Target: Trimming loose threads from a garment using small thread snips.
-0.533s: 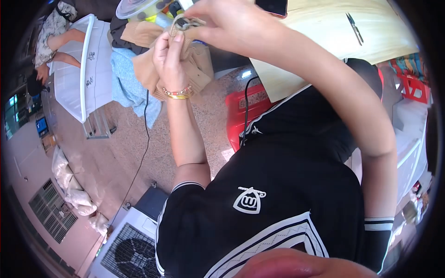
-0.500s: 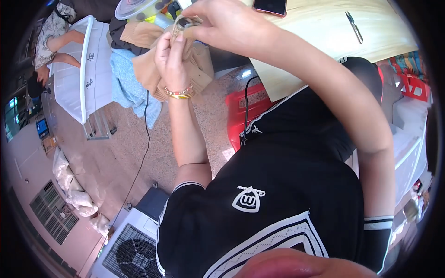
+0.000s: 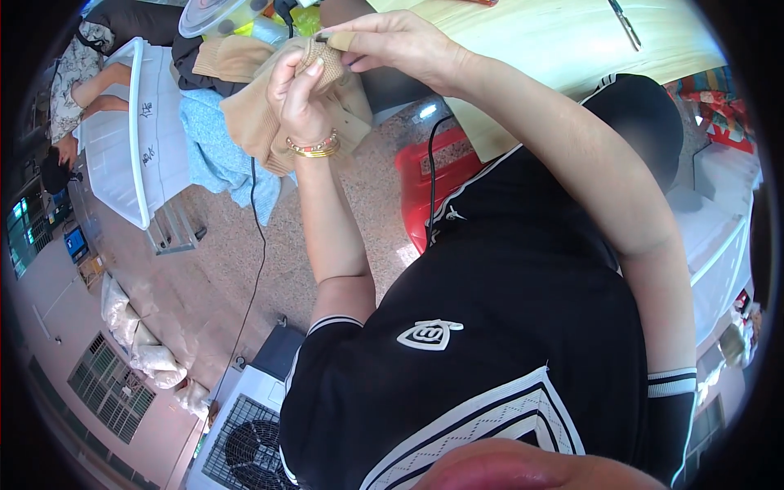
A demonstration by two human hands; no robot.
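A tan knit garment hangs bunched from my left hand, whose thumb and fingers are closed on its ribbed part. My right hand reaches across from the right. Its thumb and forefinger come together at the top edge of the held knit, and a tan covering shows on one of those digits. Between these fingertips is a small dark thing, too small to name. Beside the garment a light blue knit piece drapes down over the edge of a white bin.
A pale wooden table at the top right bears tweezer-like snips. A red plastic stool and a black cord are below. Left stands the white bin, with another person's arm beside it. A clear lidded tub is behind.
My right hand has shifted slightly down and right, its fingers more drawn together. The knit edge between my hands has turned, covering most of the dark round thing. The whole view has tilted slightly.
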